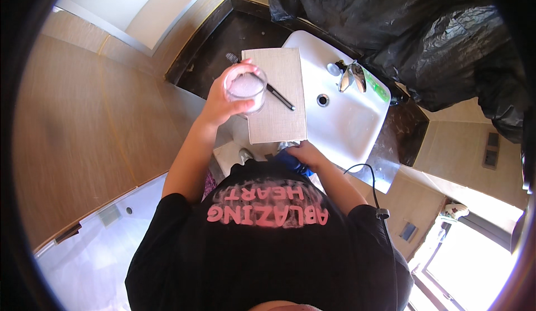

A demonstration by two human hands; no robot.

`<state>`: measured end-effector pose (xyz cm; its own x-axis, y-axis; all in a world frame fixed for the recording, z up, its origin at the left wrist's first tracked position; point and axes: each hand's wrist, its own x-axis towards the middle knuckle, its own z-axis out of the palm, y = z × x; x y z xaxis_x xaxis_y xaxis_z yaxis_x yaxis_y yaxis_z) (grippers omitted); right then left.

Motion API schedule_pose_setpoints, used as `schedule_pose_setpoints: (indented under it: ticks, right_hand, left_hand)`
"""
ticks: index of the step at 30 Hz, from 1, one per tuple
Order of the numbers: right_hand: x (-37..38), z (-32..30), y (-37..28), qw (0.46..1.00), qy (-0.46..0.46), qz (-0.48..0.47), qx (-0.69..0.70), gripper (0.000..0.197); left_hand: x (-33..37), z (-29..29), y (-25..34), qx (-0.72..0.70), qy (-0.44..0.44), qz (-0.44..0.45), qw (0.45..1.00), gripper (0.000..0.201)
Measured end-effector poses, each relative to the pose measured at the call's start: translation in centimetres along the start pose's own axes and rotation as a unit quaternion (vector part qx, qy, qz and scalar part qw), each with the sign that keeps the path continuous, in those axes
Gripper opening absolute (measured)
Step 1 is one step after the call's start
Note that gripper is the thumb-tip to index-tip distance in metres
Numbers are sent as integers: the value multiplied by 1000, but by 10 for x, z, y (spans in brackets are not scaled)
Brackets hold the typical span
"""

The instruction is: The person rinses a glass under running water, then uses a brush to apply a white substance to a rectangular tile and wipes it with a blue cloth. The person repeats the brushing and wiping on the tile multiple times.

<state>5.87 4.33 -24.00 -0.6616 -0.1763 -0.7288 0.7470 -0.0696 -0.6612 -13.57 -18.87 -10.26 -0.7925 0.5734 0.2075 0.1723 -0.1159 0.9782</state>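
Observation:
My left hand (220, 101) is closed around a clear drinking glass (245, 87) with pale, whitish contents. The glass is above the left part of a beige rectangular board or box (276, 124), which overlaps the sink's left edge. A slim black stick, like a pen or brush handle (281, 97), slants across the beige surface; the glass partly covers it. Beyond my left fingers a dark bristly tip (232, 58) pokes out; whether it belongs to the stick I cannot tell. Below the board's near edge, my right hand (308, 154) grips a blue item (296, 162), mostly hidden, its kind unclear.
A white washbasin (349, 124) with a metal tap (353, 77) and a drain (322, 100) is set in a dark countertop (245, 29). Black plastic sheeting (391, 20) hangs behind it. A black cable (375, 191) runs down beside my right arm. A wooden panel (84, 121) stands left.

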Motion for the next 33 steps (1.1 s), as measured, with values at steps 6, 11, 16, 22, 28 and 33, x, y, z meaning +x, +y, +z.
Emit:
schedule_pose_setpoints:
  ticks: [6, 11, 16, 22, 28, 33]
  right_hand:
    - [-3, 19, -20, 983, 10, -111, 145, 102]
    - [-1, 19, -16, 977, 11, -73, 202, 99]
    - [-14, 24, -39, 980, 25, -69, 183, 91]
    - [-21, 30, -56, 982, 42, -100, 156, 78]
    - [-8, 39, -41, 977, 116, -115, 135, 66]
    - [27, 17, -29, 975, 88, -176, 101, 59]
  left_hand:
    - [49, -7, -20, 16, 2, -1, 1000, 75]
    - [72, -17, -38, -53, -29, 2, 998, 74]
    - [77, -15, -37, -99, -55, -4, 994, 76]
    - [76, -6, -33, -77, -39, -8, 996, 77]
    - [78, -4, -10, -38, -48, 28, 998, 80]
    - [78, -5, 6, -25, -46, 77, 996, 80]
